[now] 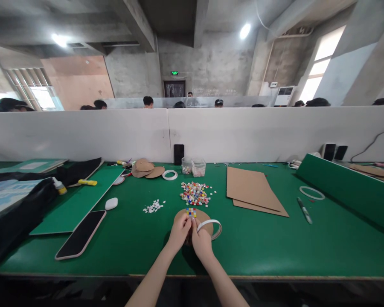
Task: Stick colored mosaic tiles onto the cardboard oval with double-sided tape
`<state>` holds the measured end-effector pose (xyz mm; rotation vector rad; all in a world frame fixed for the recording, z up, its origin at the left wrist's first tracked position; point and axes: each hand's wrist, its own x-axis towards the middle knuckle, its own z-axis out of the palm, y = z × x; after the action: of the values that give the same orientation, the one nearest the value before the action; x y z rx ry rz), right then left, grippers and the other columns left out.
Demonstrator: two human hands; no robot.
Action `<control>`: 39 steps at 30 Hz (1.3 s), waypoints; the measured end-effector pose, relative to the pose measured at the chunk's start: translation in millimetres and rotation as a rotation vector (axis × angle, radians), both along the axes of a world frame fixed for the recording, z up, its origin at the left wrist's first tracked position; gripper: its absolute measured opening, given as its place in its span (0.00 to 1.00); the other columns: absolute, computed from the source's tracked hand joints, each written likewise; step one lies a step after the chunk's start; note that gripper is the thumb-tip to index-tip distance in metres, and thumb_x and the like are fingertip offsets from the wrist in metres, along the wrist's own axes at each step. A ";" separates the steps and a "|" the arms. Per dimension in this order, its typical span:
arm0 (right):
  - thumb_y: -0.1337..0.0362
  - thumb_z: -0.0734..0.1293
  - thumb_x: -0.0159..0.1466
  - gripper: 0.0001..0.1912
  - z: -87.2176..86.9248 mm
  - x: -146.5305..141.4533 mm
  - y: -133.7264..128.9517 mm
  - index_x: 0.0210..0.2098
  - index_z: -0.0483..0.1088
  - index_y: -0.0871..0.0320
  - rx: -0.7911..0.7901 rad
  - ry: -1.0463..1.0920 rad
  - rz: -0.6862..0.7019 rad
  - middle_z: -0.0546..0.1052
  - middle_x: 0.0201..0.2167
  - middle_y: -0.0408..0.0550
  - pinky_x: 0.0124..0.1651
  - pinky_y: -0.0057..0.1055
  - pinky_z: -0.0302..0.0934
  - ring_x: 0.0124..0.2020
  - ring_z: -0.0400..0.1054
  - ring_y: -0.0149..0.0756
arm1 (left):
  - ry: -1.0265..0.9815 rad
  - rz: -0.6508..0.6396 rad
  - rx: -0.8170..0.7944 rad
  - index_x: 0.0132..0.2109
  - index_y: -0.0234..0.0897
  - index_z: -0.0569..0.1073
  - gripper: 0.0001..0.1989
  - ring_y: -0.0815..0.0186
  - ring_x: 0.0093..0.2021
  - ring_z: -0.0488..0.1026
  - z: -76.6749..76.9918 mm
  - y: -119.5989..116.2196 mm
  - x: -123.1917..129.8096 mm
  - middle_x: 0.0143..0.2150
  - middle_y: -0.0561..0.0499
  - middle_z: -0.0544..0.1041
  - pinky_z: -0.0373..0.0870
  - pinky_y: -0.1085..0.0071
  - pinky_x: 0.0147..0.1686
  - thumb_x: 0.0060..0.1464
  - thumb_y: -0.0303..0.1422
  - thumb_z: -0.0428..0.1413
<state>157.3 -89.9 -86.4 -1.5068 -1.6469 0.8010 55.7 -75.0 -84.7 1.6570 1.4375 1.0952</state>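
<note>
The forearms reached in from the near edge of the table [262, 247], slanting inward. The left hand [179, 229] and right hand [202, 239] nearly met over the disc [204, 215], fingers curled inward, gaps small; what they pinched could not be told. The tile patch [191, 212] sat on the disc just beyond the fingertips. The tape roll [219, 229] stood tilted against the right hand.

Both forearms [152, 277] (tapering toward slim wrists [170, 250]) are bare, fingers [185, 222] too.

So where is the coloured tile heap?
In the head view, the tile heap lies near centre, just beyond the cardboard disc, right of the white pieces.
</note>
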 end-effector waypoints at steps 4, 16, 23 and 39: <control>0.56 0.47 0.66 0.26 0.4 1.2 0.5 0.47 0.69 0.62 0.002 -0.007 0.025 0.78 0.36 0.58 0.38 0.37 0.63 0.38 0.72 0.48 | 0.001 0.006 0.000 0.26 0.38 0.59 0.14 0.68 0.21 0.62 -1.8 0.8 -2.2 0.20 0.57 0.62 0.55 0.74 0.22 0.55 0.40 0.43; 0.55 0.46 0.65 0.28 -0.8 0.5 -0.8 0.51 0.66 0.65 -0.030 0.073 0.008 0.75 0.43 0.60 0.44 0.38 0.62 0.44 0.70 0.48 | -0.053 -0.019 0.013 0.30 0.37 0.64 0.13 0.64 0.31 0.67 1.1 -3.2 0.5 0.28 0.51 0.69 0.60 0.70 0.32 0.57 0.38 0.42; 0.52 0.48 0.64 0.28 -1.2 2.3 1.4 0.47 0.68 0.63 -0.006 0.167 0.025 0.76 0.41 0.59 0.46 0.37 0.61 0.45 0.69 0.47 | -0.136 -0.098 -0.028 0.31 0.36 0.64 0.12 0.68 0.27 0.64 1.2 -5.1 -0.7 0.25 0.54 0.66 0.60 0.73 0.28 0.56 0.39 0.44; 0.52 0.49 0.64 0.28 -12.3 3.8 5.8 0.47 0.69 0.64 0.011 0.187 0.077 0.77 0.37 0.58 0.49 0.37 0.60 0.46 0.69 0.46 | -0.138 -0.036 -0.098 0.28 0.37 0.62 0.15 0.71 0.18 0.58 1.6 -2.4 -0.8 0.18 0.58 0.59 0.52 0.74 0.20 0.55 0.41 0.43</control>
<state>161.1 -84.1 -98.7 -1.3248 -1.5744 0.9438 54.9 -77.5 -83.1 1.5037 1.3469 1.0800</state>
